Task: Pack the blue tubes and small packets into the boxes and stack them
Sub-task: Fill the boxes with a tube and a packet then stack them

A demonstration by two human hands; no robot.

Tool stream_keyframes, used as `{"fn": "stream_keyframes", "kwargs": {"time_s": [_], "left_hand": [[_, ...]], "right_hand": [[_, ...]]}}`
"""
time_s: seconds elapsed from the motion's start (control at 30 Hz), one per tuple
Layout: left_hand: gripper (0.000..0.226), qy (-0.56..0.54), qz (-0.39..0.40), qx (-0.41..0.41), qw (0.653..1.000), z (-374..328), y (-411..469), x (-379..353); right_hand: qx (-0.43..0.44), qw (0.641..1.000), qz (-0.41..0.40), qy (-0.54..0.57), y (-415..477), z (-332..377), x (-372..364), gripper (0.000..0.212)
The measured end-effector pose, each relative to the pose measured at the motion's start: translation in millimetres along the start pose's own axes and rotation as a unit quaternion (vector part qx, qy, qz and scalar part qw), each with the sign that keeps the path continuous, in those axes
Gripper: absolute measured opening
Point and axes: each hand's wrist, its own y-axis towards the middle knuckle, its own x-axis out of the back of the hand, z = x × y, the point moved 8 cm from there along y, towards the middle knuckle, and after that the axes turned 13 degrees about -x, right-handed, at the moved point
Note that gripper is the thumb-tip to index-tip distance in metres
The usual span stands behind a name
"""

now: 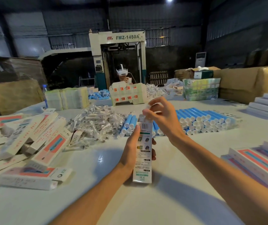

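Where a dim warehouse holds a cream FMZ-1450A machine (117,46), a pale glossy desk (97,200) stands.
Left hand (130,150) clamps the upright white printed cardboard box (144,156); right hand (161,116) fingers pinch a small clear packet (148,108) above its top; blue plastic tubes (203,120) lie stacked behind.

Head-worn view, forward-down, close over table (24,208).

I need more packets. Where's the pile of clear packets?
Head view: the packet pile lies left of centre on the table, between the jumbled boxes at left and the blue tubes at right.
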Motion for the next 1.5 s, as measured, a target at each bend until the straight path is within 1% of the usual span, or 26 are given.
{"fn": "stream_keyframes", "kwargs": {"time_s": [0.07,0.13,0.2,0.27,0.33,0.4,0.43,0.5,0.57,0.7,0.83,0.97,1.07,1.13,1.2,1.27,1.37,1.5], "left_hand": [[0.069,0.007,-0.002,-0.002,1.0,0,0,0],[0.07,0.01,-0.003,-0.008,1.0,-2,1,1],[0.071,0.01,-0.008,-0.01,1.0,-1,1,3],[0.073,0.014,-0.018,-0.01,1.0,2,1,6],[0.068,0.024,-0.025,-0.036,0.999,0,2,8],[0.044,0.024,-0.028,-0.097,0.995,-9,4,9],[0.038,0.022,-0.025,-0.123,0.992,-13,5,9],[0.035,0.012,-0.011,-0.148,0.989,-18,6,6],[0.031,0.013,0.002,-0.154,0.988,-20,6,4],[0.031,0.042,0.003,-0.143,0.989,-20,6,6],[0.028,0.074,0.013,-0.143,0.987,-20,5,7],[0.037,0.075,0.033,-0.127,0.989,-21,6,2],[0.047,0.082,0.063,-0.137,0.985,-25,6,-4],[0.056,0.096,0.087,-0.127,0.983,-24,7,-8],[0.062,0.1,0.112,-0.11,0.983,-20,7,-13],[0.068,0.106,0.131,-0.103,0.98,-18,7,-15],[0.071,0.116,0.144,-0.105,0.977,-17,7,-16],[0.079,0.107,0.135,-0.101,0.98,-13,8,-14]], "right_hand": [[0.014,0.999,0.023,-0.045,-3,0,-8,0.02],[0.024,0.993,0.038,-0.113,-6,-5,-16,0.014],[0.016,0.987,0.047,-0.153,-9,-12,-20,0.021],[0.0,0.991,0.034,-0.133,-11,-14,-14,0.025],[-0.021,0.994,0.031,-0.105,-15,-17,-6,0.024],[-0.058,0.991,0.077,-0.089,-22,-25,-7,0.029],[-0.074,0.989,0.106,-0.069,-27,-29,-10,0.034],[-0.072,0.987,0.142,-0.035,-37,-35,-14,0.04],[-0.058,0.987,0.15,-0.022,-46,-39,-18,0.044],[-0.081,0.984,0.15,0.043,-51,-46,-24,0.038],[-0.066,0.987,0.144,0.037,-52,-47,-22,0.031],[-0.052,0.989,0.139,0.026,-54,-42,-17,0.018],[-0.025,0.994,0.094,0.053,-52,-35,-4,0.017],[-0.015,0.995,0.06,0.075,-47,-33,6,0.017],[-0.029,0.995,0.068,0.072,-43,-30,8,0.023],[-0.023,0.995,0.085,0.047,-39,-26,10,0.02],[0.025,0.996,0.08,-0.007,-37,-19,17,0.014],[0.061,0.991,0.051,-0.111,-41,-18,18,0.021]]}}
